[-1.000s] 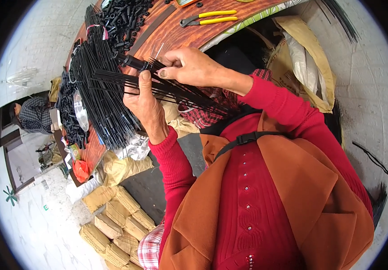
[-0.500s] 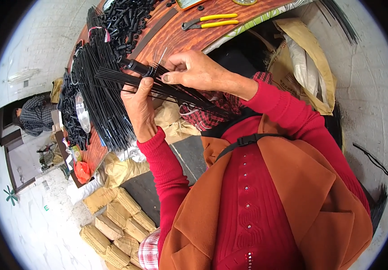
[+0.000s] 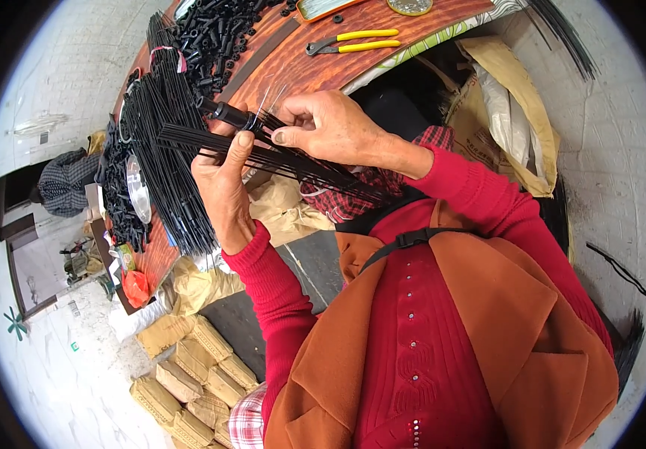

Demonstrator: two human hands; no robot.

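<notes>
My left hand [image 3: 222, 191] grips a bundle of thin black rods [image 3: 293, 161] that runs from the table's edge down to my lap. My right hand [image 3: 330, 127] pinches a small black tube [image 3: 226, 114] at the bundle's top, with thin wire ends sticking up beside it. Both hands are close together in front of the wooden table [image 3: 315, 67]. My red sleeves and orange vest fill the lower right.
A large sheaf of black rods [image 3: 169, 165] lies on the table's left. A heap of small black tubes [image 3: 222, 34] sits at its far end, and yellow-handled pliers [image 3: 353, 43] lie beyond my hands. Brown sacks [image 3: 188, 374] lie on the floor. Another person [image 3: 65, 179] crouches at far left.
My right hand has slid along the bundle toward its top and now holds a small black tube there. The left hand has kept its grip on the rods.
</notes>
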